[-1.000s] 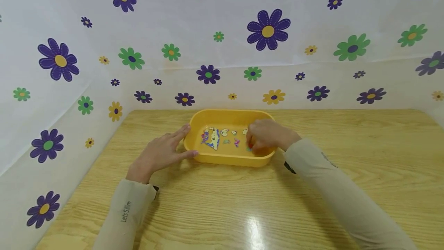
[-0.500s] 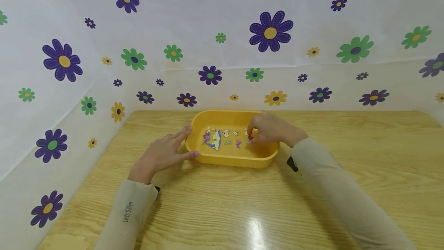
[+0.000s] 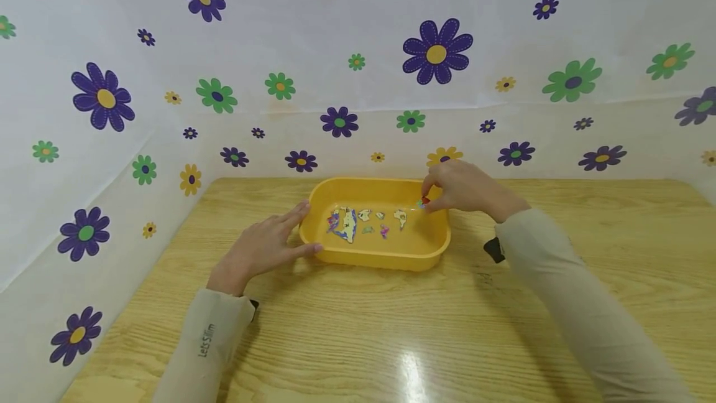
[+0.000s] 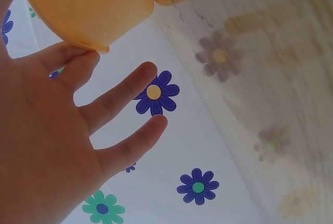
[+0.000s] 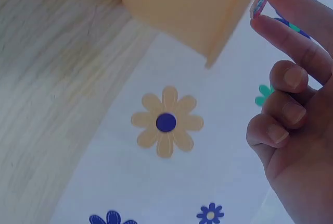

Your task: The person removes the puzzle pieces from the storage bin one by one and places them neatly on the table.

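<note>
As splayed left fingers (image 4: 118, 98) touch a tray (image 3: 369, 260) of cutouts (image 3: 348, 227), right fingers (image 5: 285, 35) pinch another (image 5: 258, 5).

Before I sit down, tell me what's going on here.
A person's right hand pinches a small colourful piece near the far right corner of a yellow tray. The left hand rests against the tray's left end. Several printed cut-outs lie inside the tray, which stands on a wooden table.

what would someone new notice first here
Probably the yellow tray on the wood-grain table, with small printed pieces lying in it, against a flower-patterned backdrop. The right hand pinches a colourful piece at the tray's right end; the left hand touches its left end.
</note>
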A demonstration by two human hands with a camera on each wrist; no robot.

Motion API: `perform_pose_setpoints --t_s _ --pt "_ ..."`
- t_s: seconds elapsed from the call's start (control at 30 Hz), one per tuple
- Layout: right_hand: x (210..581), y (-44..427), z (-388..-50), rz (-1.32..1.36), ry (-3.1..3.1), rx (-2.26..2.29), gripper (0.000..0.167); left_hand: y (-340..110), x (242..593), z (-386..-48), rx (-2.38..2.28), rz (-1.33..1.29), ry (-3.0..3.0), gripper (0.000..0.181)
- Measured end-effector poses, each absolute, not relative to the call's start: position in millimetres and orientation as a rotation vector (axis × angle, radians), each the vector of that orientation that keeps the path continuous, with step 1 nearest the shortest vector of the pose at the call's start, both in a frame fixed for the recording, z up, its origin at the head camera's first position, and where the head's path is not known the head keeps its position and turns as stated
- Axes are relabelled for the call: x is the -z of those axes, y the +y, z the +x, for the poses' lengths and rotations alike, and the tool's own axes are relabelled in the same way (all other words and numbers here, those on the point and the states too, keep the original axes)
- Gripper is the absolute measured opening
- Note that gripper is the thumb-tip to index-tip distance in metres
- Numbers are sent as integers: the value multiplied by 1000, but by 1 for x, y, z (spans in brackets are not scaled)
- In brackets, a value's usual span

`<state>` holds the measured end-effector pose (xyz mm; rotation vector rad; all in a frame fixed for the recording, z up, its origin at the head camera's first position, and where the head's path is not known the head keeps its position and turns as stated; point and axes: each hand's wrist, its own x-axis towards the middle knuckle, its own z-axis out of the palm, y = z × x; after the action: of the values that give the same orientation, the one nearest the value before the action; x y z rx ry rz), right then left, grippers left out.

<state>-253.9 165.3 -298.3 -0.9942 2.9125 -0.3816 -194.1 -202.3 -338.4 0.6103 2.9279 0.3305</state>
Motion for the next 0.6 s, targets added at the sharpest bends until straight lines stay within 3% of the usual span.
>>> perform_pose_setpoints --t_s 0.6 --pt "289 220 -252 -912 2949 337 18 -204 341 -197 -342 613 2923 93"
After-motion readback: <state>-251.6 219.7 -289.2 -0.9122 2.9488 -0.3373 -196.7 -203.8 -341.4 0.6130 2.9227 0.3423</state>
